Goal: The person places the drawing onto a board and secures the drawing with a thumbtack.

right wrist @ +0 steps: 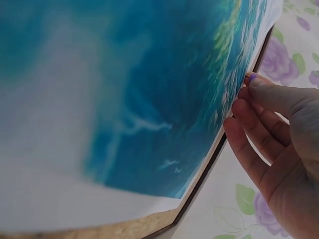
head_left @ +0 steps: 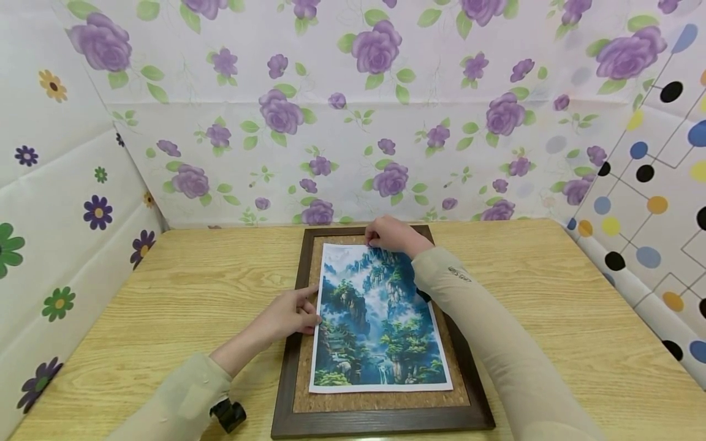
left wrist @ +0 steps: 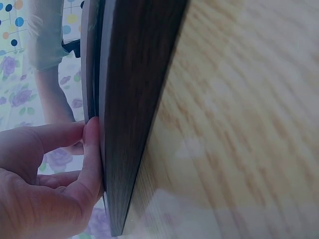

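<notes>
A dark wooden frame (head_left: 287,367) with a cork backing lies flat on the table, and a blue-green mountain landscape print (head_left: 375,312) lies on the cork. My left hand (head_left: 306,309) rests at the print's left edge, index finger stretched out along it. In the left wrist view the fingers of that left hand (left wrist: 89,144) lie against the frame's dark side (left wrist: 134,99). My right hand (head_left: 380,239) touches the print's top edge. In the right wrist view its fingers (right wrist: 249,114) lie close together, nearly straight, against the edge of the print (right wrist: 124,89). A small purple speck shows at one fingertip; I cannot tell what it is.
The light wooden table (head_left: 165,294) is walled on three sides by flower-patterned and dotted sheets: back (head_left: 353,122), left (head_left: 55,214), right (head_left: 651,214). A black wrist camera (head_left: 228,414) shows on my left sleeve.
</notes>
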`<state>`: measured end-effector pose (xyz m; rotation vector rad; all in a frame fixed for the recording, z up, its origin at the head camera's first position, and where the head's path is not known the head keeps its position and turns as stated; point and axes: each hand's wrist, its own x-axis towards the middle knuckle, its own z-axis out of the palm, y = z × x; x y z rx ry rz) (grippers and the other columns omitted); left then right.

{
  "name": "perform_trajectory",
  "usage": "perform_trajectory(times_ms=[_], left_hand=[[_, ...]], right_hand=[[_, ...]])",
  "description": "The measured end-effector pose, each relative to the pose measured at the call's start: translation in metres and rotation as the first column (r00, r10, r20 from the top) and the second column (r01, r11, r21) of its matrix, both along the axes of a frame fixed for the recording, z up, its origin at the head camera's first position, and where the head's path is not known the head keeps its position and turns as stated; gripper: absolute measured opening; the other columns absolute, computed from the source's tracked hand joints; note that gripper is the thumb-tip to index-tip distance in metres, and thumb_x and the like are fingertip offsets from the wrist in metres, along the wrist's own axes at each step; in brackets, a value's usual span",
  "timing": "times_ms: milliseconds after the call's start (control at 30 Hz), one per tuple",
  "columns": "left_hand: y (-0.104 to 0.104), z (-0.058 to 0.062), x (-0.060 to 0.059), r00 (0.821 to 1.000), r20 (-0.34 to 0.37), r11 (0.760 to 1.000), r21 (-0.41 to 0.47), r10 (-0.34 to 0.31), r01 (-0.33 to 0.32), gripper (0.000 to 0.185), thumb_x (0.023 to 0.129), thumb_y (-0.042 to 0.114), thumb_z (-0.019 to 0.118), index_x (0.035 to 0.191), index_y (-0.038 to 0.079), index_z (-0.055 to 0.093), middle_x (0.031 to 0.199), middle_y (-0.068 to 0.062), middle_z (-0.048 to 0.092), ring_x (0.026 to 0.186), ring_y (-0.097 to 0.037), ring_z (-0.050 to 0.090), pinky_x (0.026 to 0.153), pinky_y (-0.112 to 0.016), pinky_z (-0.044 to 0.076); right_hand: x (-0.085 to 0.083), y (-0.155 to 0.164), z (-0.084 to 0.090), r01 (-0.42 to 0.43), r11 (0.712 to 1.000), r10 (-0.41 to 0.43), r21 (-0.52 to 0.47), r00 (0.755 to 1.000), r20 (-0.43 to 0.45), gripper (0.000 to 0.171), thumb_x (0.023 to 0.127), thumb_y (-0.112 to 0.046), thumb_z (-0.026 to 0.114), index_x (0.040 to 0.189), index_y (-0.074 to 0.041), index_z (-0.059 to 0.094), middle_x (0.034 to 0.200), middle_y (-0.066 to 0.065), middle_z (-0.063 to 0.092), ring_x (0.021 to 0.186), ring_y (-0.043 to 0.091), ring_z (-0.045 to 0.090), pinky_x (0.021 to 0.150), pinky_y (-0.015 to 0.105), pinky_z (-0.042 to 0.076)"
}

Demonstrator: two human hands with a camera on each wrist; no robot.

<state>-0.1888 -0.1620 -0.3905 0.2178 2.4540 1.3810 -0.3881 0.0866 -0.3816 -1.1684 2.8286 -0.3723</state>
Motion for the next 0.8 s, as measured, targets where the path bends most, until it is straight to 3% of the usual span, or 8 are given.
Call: perform_trajectory(times_ms=[567, 800], left_hand=[[0.001, 0.0028, 0.001, 1.0, 0.007, 1.0, -0.006, -0.012, 0.012, 0.07, 0.092, 0.001, 0.064, 0.153, -0.003, 0.029, 0.088, -0.013, 0.065, 0.073, -0.017, 0.069, 0.071, -0.033, 0.062], [0.0012, 0.0018, -0.0003, 1.0, 0.008, 1.0, -0.001, -0.015, 0.015, 0.07, 0.093, 0.001, 0.063, 0.154, -0.004, 0.029, 0.088, -0.014, 0.065, 0.073, -0.016, 0.069, 0.071, -0.034, 0.062]], right_hand=[[0.0029, -0.0034, 0.0009, 0.039, 0.999, -0.039, -0.001, 0.999, 0.025, 0.013, 0.096, -0.012, 0.064, 0.093, -0.012, 0.077, 0.092, 0.005, 0.075, 0.078, 0.015, 0.064, 0.078, 0.034, 0.056], [0.0051, -0.0046, 0.0004, 0.047, 0.999, -0.048, -0.013, 0.999, -0.02, 0.011, 0.094, -0.009, 0.066, 0.09, -0.011, 0.076, 0.089, 0.005, 0.074, 0.077, 0.016, 0.065, 0.078, 0.034, 0.056]])
